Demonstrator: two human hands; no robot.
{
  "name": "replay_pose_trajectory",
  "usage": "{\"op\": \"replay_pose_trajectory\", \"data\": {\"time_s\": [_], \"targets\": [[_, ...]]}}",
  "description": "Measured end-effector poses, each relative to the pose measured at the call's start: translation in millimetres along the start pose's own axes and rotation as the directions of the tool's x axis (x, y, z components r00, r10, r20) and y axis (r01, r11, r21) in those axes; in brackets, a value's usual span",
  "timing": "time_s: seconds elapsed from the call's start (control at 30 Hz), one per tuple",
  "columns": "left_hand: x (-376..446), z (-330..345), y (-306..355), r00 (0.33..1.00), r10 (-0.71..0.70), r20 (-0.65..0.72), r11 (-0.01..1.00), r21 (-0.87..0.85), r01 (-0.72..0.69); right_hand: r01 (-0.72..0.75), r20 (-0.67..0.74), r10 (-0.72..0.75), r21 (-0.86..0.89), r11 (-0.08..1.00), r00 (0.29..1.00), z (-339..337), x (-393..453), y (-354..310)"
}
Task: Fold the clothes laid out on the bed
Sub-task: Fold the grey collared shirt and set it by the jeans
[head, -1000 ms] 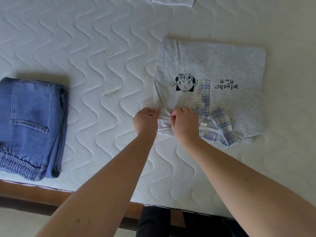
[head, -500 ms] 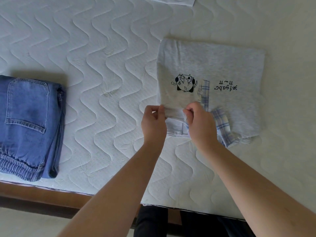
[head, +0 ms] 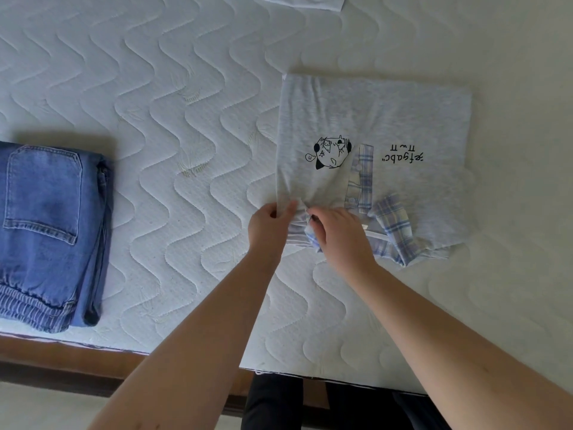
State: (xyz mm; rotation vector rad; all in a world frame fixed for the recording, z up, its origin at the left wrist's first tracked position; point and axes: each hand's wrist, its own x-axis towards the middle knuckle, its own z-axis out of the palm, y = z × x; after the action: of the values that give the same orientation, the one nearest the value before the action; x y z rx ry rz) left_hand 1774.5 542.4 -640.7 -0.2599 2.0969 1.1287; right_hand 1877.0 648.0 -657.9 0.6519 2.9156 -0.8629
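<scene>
From the head camera, a folded stack of blue denim jeans (head: 46, 231) lies at the left on the white quilted mattress (head: 173, 125), well apart from the hands, and a white garment with a dark patch (head: 307, 0) shows partly at the top edge. Bare quilting lies between the jeans and the light grey shirt with a plaid collar and a black cartoon print (head: 387, 119); the brown wooden bed frame (head: 62, 358) runs along the mattress's near edge. The shirt lies flat right of centre, collar toward the person, print upside down, its long axis running left to right. The left hand (head: 268, 225) pinches its near-left corner; the right hand (head: 339, 234), fingers curled, grips bunched cloth just beside it.
</scene>
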Motion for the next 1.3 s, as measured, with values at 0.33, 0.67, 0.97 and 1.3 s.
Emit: {"op": "replay_pose_trajectory", "data": {"time_s": [0.33, 0.67, 0.97, 1.3], "targets": [[23.7, 0.8, -9.5, 0.997, -0.074, 0.033, 0.997, -0.011, 0.075, -0.161, -0.133, 0.168, 0.064, 0.985, 0.977, -22.2, -17.2, 37.6], [5.1, 48.5, 9.7, 0.608, 0.724, 0.325, 0.393, 0.531, -0.751, -0.274, 0.001, 0.284, -0.254, 0.927, 0.959, -33.9, -7.7, 73.2], [22.6, 85.6, -12.2, 0.553, 0.652, 0.519, 0.092, 0.67, -0.736, -0.214, -0.254, 0.183, -0.104, 0.971, 0.95, -40.3, -5.5, 89.4], [7.6, 91.6, -14.3, 0.486, 0.672, 0.559, 0.038, 0.629, -0.776, -0.208, -0.467, 0.265, 0.172, 0.963, 0.843, -45.4, -23.3, 81.8]]}}
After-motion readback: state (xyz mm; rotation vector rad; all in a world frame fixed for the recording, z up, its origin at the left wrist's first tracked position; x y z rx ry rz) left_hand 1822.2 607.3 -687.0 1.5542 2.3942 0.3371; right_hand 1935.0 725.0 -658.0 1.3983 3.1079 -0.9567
